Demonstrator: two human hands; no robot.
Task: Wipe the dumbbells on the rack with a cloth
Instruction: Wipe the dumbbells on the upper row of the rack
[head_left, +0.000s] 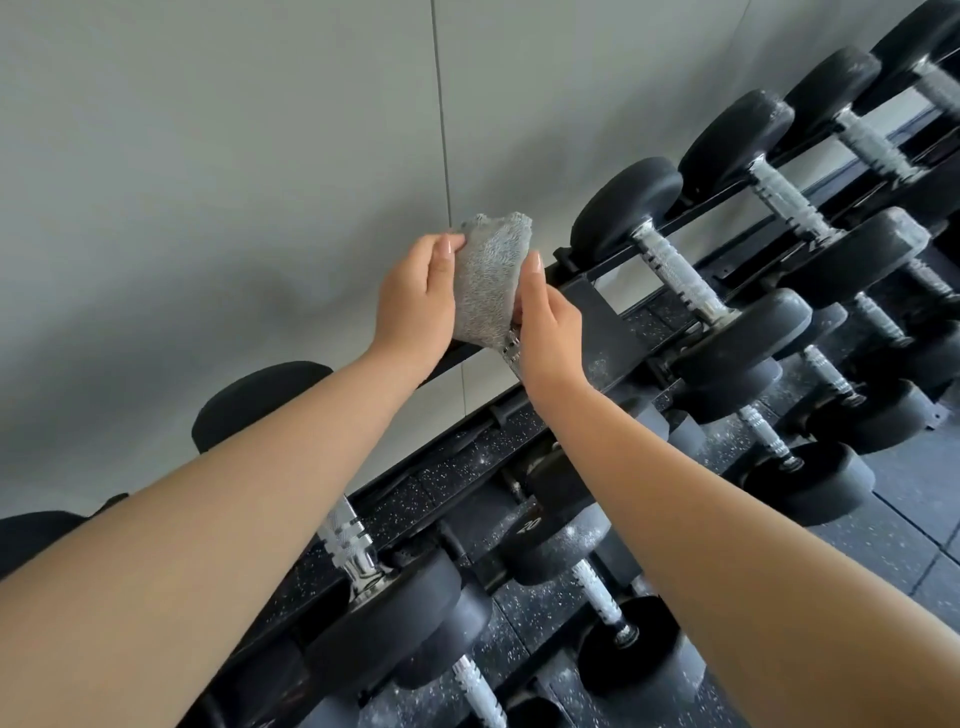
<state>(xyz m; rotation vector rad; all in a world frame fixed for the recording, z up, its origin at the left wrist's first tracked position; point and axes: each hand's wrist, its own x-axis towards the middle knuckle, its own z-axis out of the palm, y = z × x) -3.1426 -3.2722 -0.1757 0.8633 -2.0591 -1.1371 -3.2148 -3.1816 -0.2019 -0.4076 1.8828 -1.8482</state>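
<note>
Near, 6 o'clock: black round-headed dumbbells on lower tiers of black steel rack. Centre: left hand cups grey terry cloth, fingers curled round it. Right hand clasps opposite side, thumb on top, fingers mostly hidden. Cloth covers one top-tier dumbbell's head, with knurled chrome handle showing beneath. Step, judged: rubbing head. Next: draw cloth along handle, then on to far dumbbell row, 2 o'clock.

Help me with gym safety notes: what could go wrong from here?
1. The left hand grips the dumbbell only through the cloth; it may slip and drop onto the rack.
2. The right hand holds its knurled handle close to the rack rail, so fingers could get pinched.
</note>
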